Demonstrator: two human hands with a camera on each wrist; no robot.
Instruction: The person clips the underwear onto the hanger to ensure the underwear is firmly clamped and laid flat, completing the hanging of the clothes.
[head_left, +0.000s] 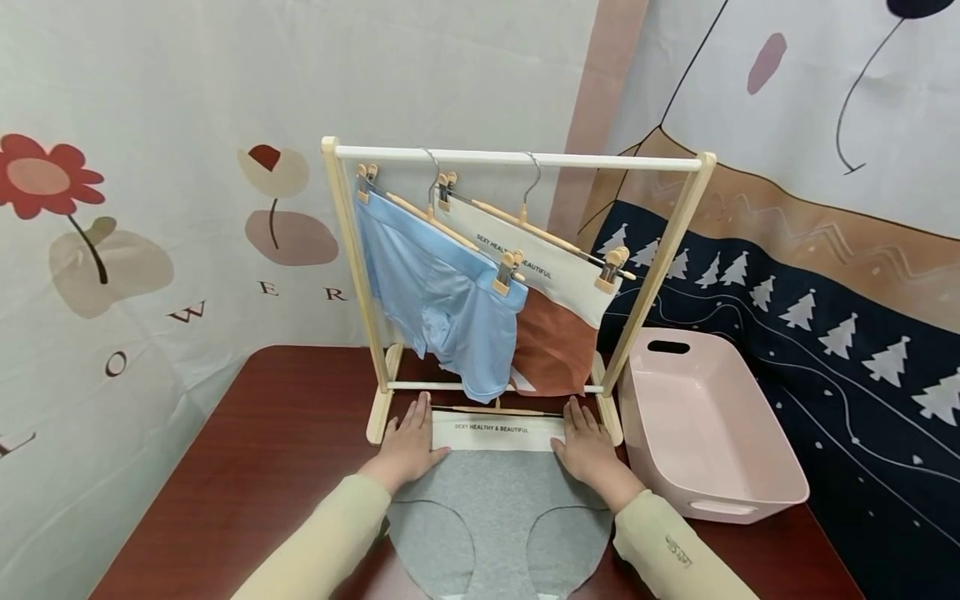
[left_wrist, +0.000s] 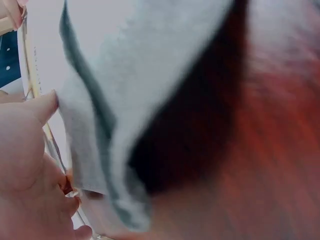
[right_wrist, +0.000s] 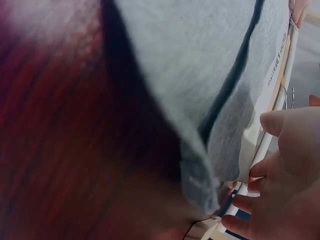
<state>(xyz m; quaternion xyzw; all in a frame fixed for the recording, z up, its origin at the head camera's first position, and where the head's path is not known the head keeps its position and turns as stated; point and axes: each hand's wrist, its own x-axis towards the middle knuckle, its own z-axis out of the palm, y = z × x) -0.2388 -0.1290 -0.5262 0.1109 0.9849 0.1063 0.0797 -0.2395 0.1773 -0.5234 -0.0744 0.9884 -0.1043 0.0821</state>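
A pair of grey underpants (head_left: pixel 502 508) with a white printed waistband (head_left: pixel 491 429) lies spread in front of the rack. Along the waistband's upper edge runs a wooden clip hanger (head_left: pixel 498 411). My left hand (head_left: pixel 408 446) rests at the waistband's left end, fingers pointing away and thumb on the fabric. At the right end my right hand (head_left: pixel 592 450) lies the same way. Both hands cover the hanger's ends, so its clips are mostly hidden. In the wrist views the left thumb (left_wrist: pixel 47 106) and right thumb (right_wrist: pixel 274 121) extend toward the waistband.
A wooden rack (head_left: pixel 517 158) stands behind the hands. Light blue boxer shorts (head_left: pixel 442 292) and brown underpants (head_left: pixel 558 342) with a white waistband hang on it from clip hangers. To the right is a pink basket (head_left: pixel 705 500). All stand on a dark red table (head_left: pixel 247 450).
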